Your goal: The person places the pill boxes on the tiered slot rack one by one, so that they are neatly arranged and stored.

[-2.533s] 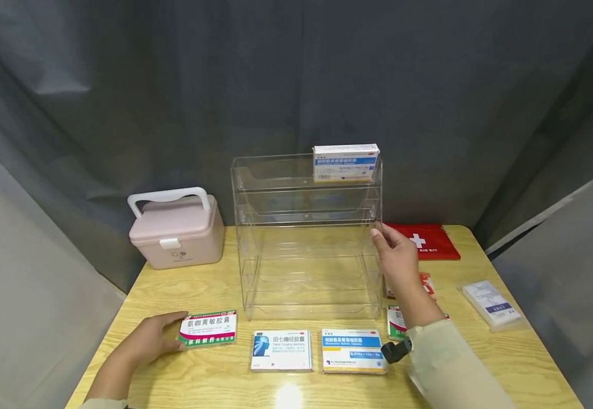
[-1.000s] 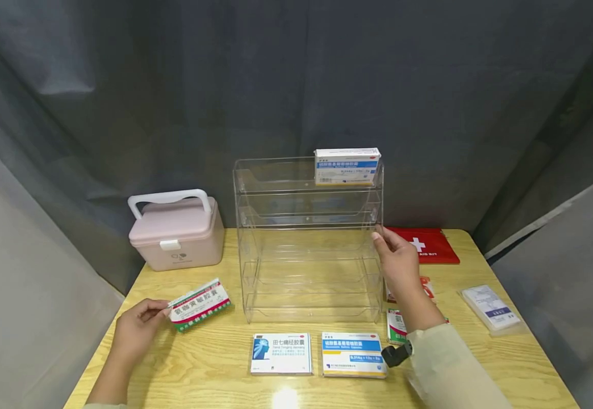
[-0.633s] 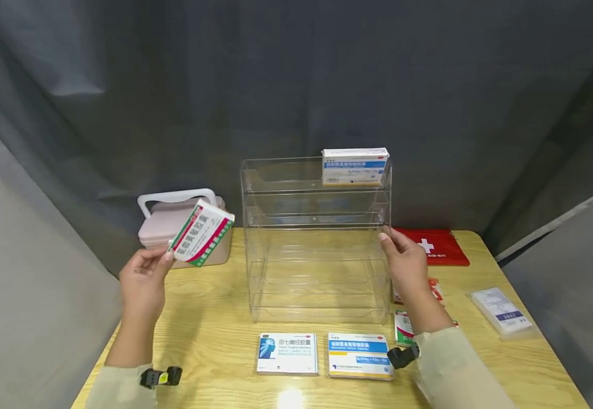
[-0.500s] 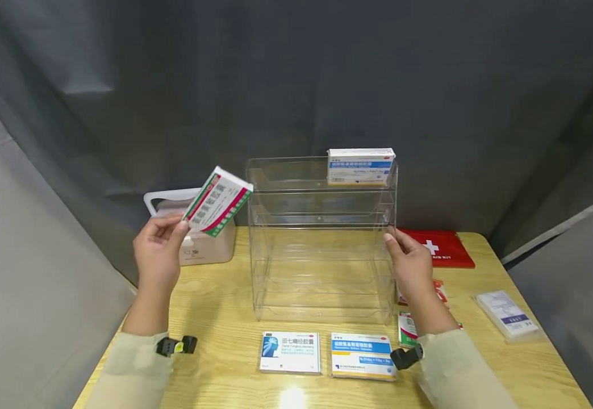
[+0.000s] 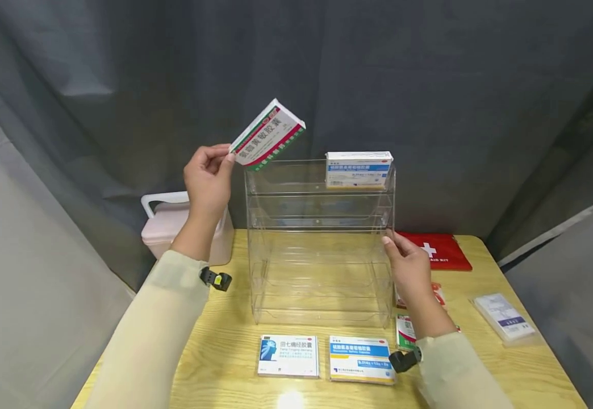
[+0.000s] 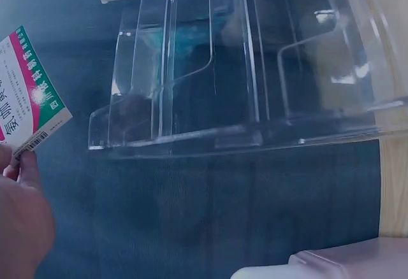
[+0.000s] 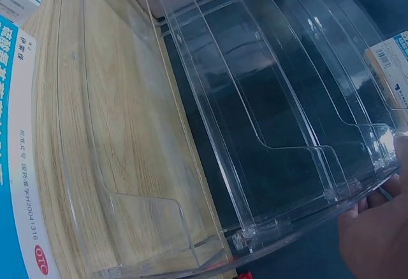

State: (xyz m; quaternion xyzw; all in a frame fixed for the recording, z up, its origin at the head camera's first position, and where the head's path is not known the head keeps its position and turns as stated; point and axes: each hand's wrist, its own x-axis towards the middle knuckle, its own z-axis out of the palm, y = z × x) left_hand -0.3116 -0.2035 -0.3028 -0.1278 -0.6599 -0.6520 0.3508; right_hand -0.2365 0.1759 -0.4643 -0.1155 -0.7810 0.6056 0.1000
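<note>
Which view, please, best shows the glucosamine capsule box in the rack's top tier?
Head view: the glucosamine capsule box shows its whole front. Left wrist crops it at the top edge, right wrist at the right.

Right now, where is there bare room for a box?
The table is bare between left sleeve and head-picture box; so is the top tier left of the upper box. Crowded: right of the clear rack, with right hand and red pouch.

Cream sleeves point(image 5: 155, 324), black wrist cameras point(image 5: 216, 279)
</note>
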